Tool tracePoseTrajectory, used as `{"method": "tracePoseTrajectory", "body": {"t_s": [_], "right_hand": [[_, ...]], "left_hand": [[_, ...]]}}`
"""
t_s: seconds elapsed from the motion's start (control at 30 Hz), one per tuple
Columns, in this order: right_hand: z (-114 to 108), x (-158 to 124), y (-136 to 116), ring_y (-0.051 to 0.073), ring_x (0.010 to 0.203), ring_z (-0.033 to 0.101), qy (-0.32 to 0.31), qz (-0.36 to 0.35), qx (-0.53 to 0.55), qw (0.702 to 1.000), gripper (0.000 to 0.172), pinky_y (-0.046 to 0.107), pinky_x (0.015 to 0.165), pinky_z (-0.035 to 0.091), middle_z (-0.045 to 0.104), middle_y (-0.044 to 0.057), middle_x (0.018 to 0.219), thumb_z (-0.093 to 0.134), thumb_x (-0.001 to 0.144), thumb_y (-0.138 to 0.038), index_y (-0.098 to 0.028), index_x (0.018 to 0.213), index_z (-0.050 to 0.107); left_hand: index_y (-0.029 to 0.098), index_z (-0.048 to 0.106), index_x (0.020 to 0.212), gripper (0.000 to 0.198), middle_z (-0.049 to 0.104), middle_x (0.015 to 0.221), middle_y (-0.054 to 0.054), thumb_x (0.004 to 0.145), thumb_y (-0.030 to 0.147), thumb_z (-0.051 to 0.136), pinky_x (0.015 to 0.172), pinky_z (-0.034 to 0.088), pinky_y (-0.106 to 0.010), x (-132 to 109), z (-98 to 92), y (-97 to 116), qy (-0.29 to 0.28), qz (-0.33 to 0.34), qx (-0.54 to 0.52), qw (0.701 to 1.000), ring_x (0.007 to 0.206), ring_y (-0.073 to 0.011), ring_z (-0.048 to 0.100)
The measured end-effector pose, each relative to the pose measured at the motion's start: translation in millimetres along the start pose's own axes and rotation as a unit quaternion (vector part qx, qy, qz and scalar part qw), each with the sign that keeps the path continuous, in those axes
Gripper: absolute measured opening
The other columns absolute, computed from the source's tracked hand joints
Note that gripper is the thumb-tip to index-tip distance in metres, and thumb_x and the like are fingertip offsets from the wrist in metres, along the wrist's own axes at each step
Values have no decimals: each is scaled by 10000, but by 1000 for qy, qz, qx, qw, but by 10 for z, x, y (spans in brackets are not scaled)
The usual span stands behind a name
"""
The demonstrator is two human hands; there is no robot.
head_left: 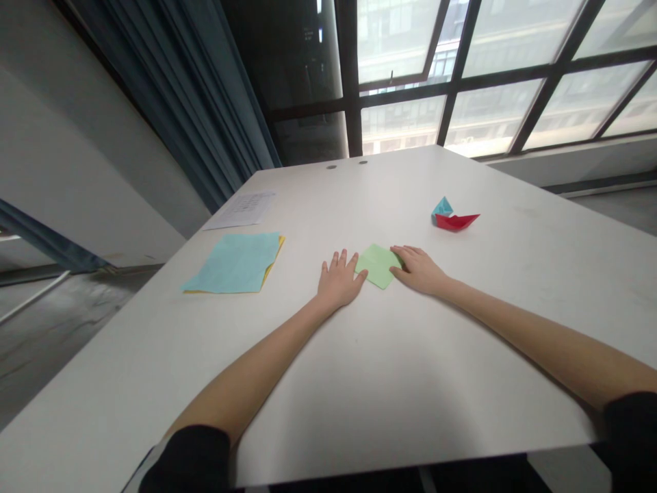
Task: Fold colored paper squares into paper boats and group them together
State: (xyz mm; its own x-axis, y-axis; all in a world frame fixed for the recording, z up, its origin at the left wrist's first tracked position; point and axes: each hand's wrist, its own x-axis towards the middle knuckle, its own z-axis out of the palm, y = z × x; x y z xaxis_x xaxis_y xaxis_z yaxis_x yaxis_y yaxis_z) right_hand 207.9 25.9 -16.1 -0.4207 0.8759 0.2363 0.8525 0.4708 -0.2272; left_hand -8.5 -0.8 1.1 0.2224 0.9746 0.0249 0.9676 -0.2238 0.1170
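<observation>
A green folded sheet of paper (378, 266) lies flat on the white table, one corner pointing toward me. My left hand (341, 279) rests palm down at its left side with fingers spread. The left thumb and index finger reach the paper's left corner. On the opposite side my right hand (418, 269) lies flat, its thumb and fingertips over the right corner, which they partly hide. Neither hand grips the paper.
Left of my hands is a stack of blue paper (236, 263) with yellow sheets under it. Behind it lies a printed page (243, 209). Back right, a red paper boat (456, 222) touches a blue folded paper boat (442, 207). The table (328, 390) ends near windows.
</observation>
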Motion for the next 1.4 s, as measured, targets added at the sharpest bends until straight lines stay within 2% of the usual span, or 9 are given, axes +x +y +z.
{"method": "tracePoseTrajectory", "body": {"t_s": [0.27,0.47,0.63,0.8,0.9,0.97,1.13,1.23,1.4], "right_hand": [[-55,-9,-43,260,1131,468,39,-4,48,998,451,393,975,335,547,122,1204,454,813,-358,-146,1211,465],[-51,-10,-67,257,961,518,64,6,80,995,343,389,862,403,578,115,1004,503,772,-356,-148,1044,500],[-24,2,-64,244,947,518,65,-13,87,994,236,386,856,403,571,105,1023,499,773,-323,-177,957,530],[24,16,-24,237,1001,509,70,-40,81,993,242,393,901,384,561,102,1093,437,766,-183,-183,961,581],[32,26,2,229,1029,502,62,-45,80,994,320,394,914,380,560,87,1115,392,732,-96,-197,933,619],[24,28,-3,225,1034,502,59,-38,82,994,346,390,914,383,564,79,1116,376,729,-79,-204,919,636],[-27,-2,-84,228,977,523,87,-41,72,993,246,383,902,390,593,87,1039,431,816,-254,-191,881,659],[-59,-28,-118,232,960,523,105,-68,48,991,258,386,909,378,601,93,999,493,805,-354,-182,896,662],[-83,-35,-120,217,943,524,68,-111,37,991,292,378,895,371,623,88,966,445,843,-299,-194,1022,651]], "left_hand": [[214,373,1319,509,279,1444,-124,882,471,324,1020,256,-514,-4,-19,-62,47,10,-28,998,1322,-280,250],[193,488,1202,431,432,1335,-118,848,432,435,1009,307,-428,-18,-17,-88,98,29,-44,994,1252,-239,358],[202,461,1224,449,436,1313,-114,818,388,511,999,313,-408,-44,-41,-98,148,51,-48,986,1226,-232,375],[207,524,1135,346,448,1286,-106,814,336,527,1000,306,-404,-72,-65,-110,156,99,-46,982,1216,-223,372],[225,588,1043,251,460,1270,-85,812,217,490,1007,289,-421,-83,-64,-111,153,116,-36,981,1223,-218,359],[236,622,994,273,475,1253,-71,793,145,463,1011,273,-439,-86,-60,-106,145,118,-29,982,1223,-219,353],[218,661,965,275,580,1066,-67,803,165,446,946,336,-403,-84,-59,-86,141,123,-35,982,1076,-212,453],[202,660,965,270,611,967,-65,847,230,418,875,379,-371,-77,-60,-68,138,129,-35,981,957,-200,505],[189,648,970,276,610,960,-68,859,319,431,818,405,-355,-70,-67,-22,134,135,-23,982,908,-198,520]]}}
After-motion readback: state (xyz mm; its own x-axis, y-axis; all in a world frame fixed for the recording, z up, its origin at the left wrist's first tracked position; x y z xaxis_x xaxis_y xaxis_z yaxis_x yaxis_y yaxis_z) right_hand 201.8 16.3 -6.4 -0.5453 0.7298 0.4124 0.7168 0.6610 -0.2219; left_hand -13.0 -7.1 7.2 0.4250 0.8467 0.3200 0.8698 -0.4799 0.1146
